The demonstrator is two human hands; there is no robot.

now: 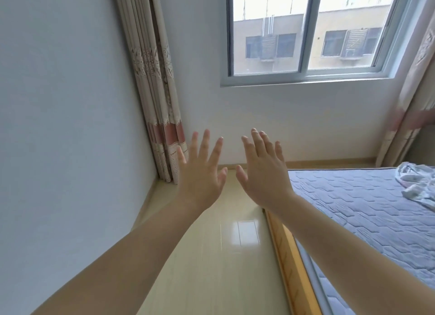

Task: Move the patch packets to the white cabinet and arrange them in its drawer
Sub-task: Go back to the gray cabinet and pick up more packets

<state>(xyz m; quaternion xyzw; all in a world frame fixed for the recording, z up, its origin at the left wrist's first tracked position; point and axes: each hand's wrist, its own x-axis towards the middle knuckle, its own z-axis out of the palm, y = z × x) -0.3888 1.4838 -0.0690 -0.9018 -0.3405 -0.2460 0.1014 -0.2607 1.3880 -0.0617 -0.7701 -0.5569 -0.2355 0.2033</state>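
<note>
The patch packets were nowhere in my view at this moment, and the white cabinet with its drawer was not in view either. So I could not say where the packets lay; they had to be somewhere outside the frame. From this I judged that the task was at its very start. No packet was in my hands, no drawer stood open before me, and the whole work was left to do: to find the packets, carry them to the cabinet and lay them in order in the drawer.

My left grip (pixel 202 173) and my right grip (pixel 263 176) were both raised in the middle of the frame, backs toward me. On both the fingers were straight, and on the left they were spread wide. They held nothing and touched nothing. The two thumbs were near each other but apart.

Behind them was a pale wall (pixel 294 117), with a window (pixel 306 32) in the upper right of the frame and a patterned curtain (pixel 155 91) hanging left of it, down into the corner. Below my arms the glossy floor (pixel 211 256) ran along a bed at the lower right. It had a wooden bed frame (pixel 284 256) and a blue quilted mattress (pixel 367 208). A crumpled light cloth (pixel 416 185) lay on the mattress at the right edge of the frame.
</note>
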